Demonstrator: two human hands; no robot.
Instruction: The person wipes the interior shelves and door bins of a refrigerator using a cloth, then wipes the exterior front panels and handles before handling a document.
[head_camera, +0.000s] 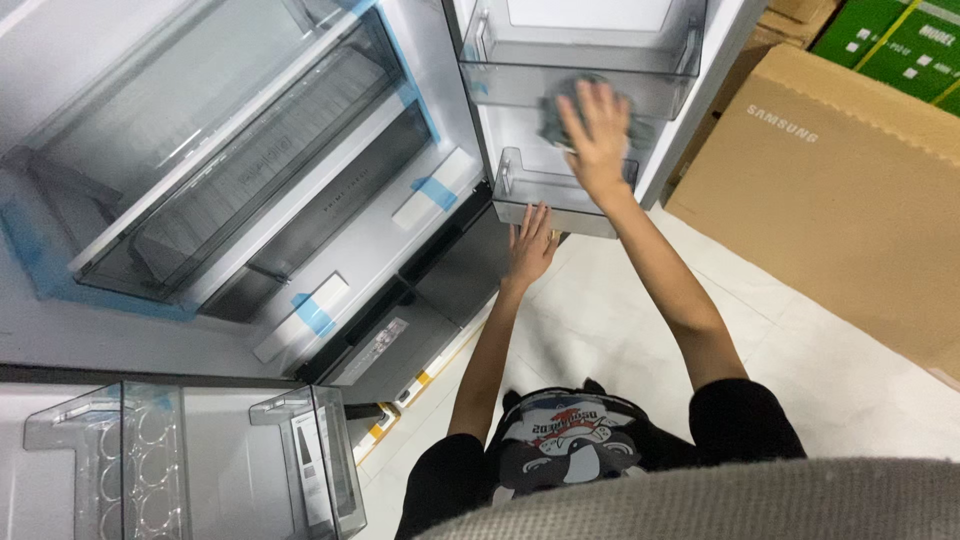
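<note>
At upper centre of the frame, the right hand (597, 135) presses a soft grey cloth (560, 115) flat, fingers spread, against the clear door bin (520, 80); limp and light, best bunched in the palm. The left hand (530, 245), open, steadies the lower bin (520, 185) from beneath

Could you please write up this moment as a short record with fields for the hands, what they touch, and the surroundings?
Setting: open refrigerator, seen from above, doors swung wide
Right hand: pressed flat on a grey cloth against the inner door wall, between two clear bins
Left hand: fingers touching the underside of the lower door bin
Upper door bin: clear, nothing visible inside
Nearby: brown cardboard box on the pale tiled floor
</note>
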